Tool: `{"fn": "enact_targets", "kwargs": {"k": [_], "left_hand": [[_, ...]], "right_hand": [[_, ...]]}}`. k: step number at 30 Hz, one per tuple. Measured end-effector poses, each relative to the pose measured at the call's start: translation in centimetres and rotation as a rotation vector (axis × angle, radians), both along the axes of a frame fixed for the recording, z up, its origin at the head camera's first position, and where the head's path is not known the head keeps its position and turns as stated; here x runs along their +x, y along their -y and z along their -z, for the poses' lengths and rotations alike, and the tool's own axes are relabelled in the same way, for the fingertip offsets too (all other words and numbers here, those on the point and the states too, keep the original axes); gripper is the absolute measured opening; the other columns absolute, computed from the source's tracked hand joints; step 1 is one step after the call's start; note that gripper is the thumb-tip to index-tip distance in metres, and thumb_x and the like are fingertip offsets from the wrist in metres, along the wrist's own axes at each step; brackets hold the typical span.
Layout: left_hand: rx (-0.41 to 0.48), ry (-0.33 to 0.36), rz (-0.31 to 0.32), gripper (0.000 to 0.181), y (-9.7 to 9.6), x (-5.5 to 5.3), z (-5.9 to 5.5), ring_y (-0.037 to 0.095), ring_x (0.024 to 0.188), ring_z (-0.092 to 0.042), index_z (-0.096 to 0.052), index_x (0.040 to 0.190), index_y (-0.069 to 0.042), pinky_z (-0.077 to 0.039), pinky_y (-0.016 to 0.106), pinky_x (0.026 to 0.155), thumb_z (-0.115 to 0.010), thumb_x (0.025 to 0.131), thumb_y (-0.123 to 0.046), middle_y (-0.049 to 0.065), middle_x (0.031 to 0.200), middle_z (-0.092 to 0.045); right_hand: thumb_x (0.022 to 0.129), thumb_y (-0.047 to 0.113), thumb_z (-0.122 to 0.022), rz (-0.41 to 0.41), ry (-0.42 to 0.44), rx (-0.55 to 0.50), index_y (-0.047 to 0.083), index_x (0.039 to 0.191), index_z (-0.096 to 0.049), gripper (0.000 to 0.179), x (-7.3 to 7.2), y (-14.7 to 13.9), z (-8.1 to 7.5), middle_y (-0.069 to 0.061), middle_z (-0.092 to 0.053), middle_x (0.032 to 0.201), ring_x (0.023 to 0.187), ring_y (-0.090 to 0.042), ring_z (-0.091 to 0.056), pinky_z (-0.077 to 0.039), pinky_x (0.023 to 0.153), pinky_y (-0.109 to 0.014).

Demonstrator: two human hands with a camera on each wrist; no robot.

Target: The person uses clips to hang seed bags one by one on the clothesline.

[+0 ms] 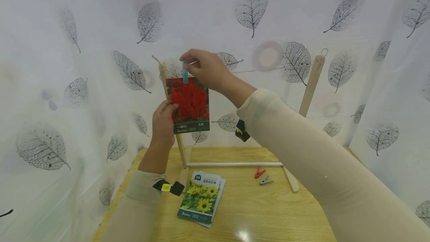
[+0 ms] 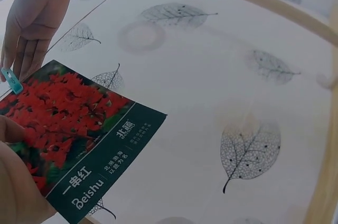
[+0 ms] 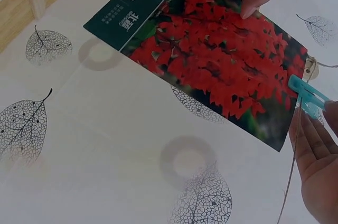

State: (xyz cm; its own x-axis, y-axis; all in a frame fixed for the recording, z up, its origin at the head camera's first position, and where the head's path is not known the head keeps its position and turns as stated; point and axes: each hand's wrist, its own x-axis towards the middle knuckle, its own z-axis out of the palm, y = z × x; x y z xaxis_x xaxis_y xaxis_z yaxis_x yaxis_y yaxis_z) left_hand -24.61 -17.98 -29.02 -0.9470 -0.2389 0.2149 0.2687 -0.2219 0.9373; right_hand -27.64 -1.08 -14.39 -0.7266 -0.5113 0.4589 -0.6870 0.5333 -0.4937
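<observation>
A seed packet (image 1: 191,104) with red flowers and a dark green lower band hangs upright at the left part of a thin string (image 1: 262,71). My left hand (image 1: 162,125) pinches its left edge, thumb on the front. At the packet's top edge my right hand (image 1: 211,71) pinches the handle end of a blue clothespin (image 1: 185,73). In the right wrist view the jaws of the clothespin (image 3: 300,85) sit over the packet's top edge, right by the string (image 3: 294,168). The left wrist view shows the packet's front (image 2: 68,123) with its printed band.
The string runs between two wooden posts, the right one (image 1: 310,85) leaning outward. A white rod (image 1: 235,164) joins them low down. On the wooden table (image 1: 255,212) lie stacked seed packets with yellow flowers (image 1: 199,199), a red clothespin (image 1: 259,172) and a grey clothespin (image 1: 266,180).
</observation>
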Motion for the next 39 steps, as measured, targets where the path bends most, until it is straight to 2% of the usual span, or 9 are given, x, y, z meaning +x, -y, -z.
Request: {"fn": "enact_targets", "kwargs": {"k": [5,10,14,18,20,25,27,35,39], "left_hand": [[-0.072,-0.012,-0.052,0.009,0.1,-0.1,0.3,0.010,0.095,-0.062,-0.065,0.105,-0.016,-0.054,0.024,0.081,-0.059,0.099,-0.014,-0.006,0.102,-0.066],[-0.188,-0.028,-0.117,0.027,0.0,0.3,0.4,0.013,0.106,-0.061,-0.063,0.125,-0.015,-0.054,0.027,0.089,-0.060,0.098,-0.013,-0.003,0.114,-0.065],[-0.289,-0.050,-0.182,0.036,0.0,0.6,0.5,0.012,0.104,-0.058,-0.060,0.133,-0.017,-0.054,0.024,0.080,-0.061,0.098,-0.013,-0.001,0.112,-0.062],[-0.350,-0.091,-0.212,0.037,0.3,0.9,0.7,0.009,0.081,-0.057,-0.059,0.135,-0.015,-0.050,0.020,0.060,-0.064,0.098,-0.015,0.001,0.113,-0.061],[-0.373,-0.111,-0.226,0.039,0.5,0.9,0.7,0.010,0.083,-0.057,-0.058,0.136,-0.013,-0.048,0.020,0.060,-0.065,0.098,-0.016,0.004,0.116,-0.059],[-0.382,-0.119,-0.272,0.042,0.6,1.1,0.9,0.015,0.110,-0.050,-0.055,0.137,-0.012,-0.044,0.027,0.085,-0.066,0.096,-0.017,0.010,0.126,-0.053],[-0.364,-0.122,-0.285,0.042,0.6,1.3,0.9,0.015,0.109,-0.048,-0.055,0.136,-0.012,-0.041,0.029,0.089,-0.066,0.096,-0.016,0.011,0.127,-0.050],[-0.308,-0.121,-0.289,0.034,0.3,2.0,0.3,0.011,0.105,-0.050,-0.058,0.129,-0.010,-0.042,0.028,0.087,-0.065,0.096,-0.016,-0.004,0.117,-0.047],[-0.287,-0.115,-0.271,0.031,0.2,2.3,0.3,0.011,0.103,-0.052,-0.058,0.126,-0.006,-0.046,0.026,0.081,-0.064,0.097,-0.014,-0.004,0.116,-0.050]], "right_hand": [[0.106,0.025,-0.054,-0.011,0.063,-0.011,0.016,0.138,-0.059,0.034,0.0,-0.2,0.1,0.000,-0.061,0.143,0.120,-0.015,-0.065,-0.055,0.097,-0.029],[0.105,0.025,-0.055,-0.015,0.060,-0.012,0.016,0.139,-0.059,0.035,0.1,-0.4,0.2,0.000,-0.060,0.144,0.122,-0.014,-0.064,-0.054,0.097,-0.029],[0.104,0.024,-0.057,-0.006,0.051,-0.004,0.016,0.138,-0.060,0.035,0.0,-0.6,0.3,-0.001,-0.061,0.143,0.122,-0.014,-0.064,-0.054,0.098,-0.030],[0.104,0.024,-0.057,-0.008,0.023,0.001,0.014,0.138,-0.059,0.036,-0.1,-0.9,0.4,-0.003,-0.060,0.142,0.123,-0.016,-0.063,-0.052,0.102,-0.032],[0.104,0.024,-0.057,-0.002,0.006,0.011,0.014,0.139,-0.059,0.036,-0.2,-1.1,0.5,-0.004,-0.060,0.142,0.124,-0.017,-0.061,-0.050,0.105,-0.034],[0.104,0.024,-0.057,0.017,-0.012,0.029,0.013,0.138,-0.059,0.036,-0.2,-1.8,0.7,-0.005,-0.061,0.140,0.125,-0.020,-0.057,-0.047,0.108,-0.035],[0.104,0.023,-0.057,0.017,-0.013,0.029,0.012,0.138,-0.060,0.037,-0.3,-2.0,0.8,-0.005,-0.061,0.139,0.125,-0.020,-0.056,-0.046,0.109,-0.034],[0.104,0.021,-0.057,0.015,-0.024,-0.001,0.010,0.137,-0.061,0.035,-0.4,-3.1,1.0,-0.006,-0.060,0.140,0.126,-0.021,-0.057,-0.046,0.110,-0.035],[0.103,0.020,-0.057,0.007,-0.037,-0.036,0.008,0.133,-0.063,0.033,-0.4,-3.6,1.3,-0.008,-0.062,0.136,0.120,-0.020,-0.059,-0.048,0.106,-0.033]]}}
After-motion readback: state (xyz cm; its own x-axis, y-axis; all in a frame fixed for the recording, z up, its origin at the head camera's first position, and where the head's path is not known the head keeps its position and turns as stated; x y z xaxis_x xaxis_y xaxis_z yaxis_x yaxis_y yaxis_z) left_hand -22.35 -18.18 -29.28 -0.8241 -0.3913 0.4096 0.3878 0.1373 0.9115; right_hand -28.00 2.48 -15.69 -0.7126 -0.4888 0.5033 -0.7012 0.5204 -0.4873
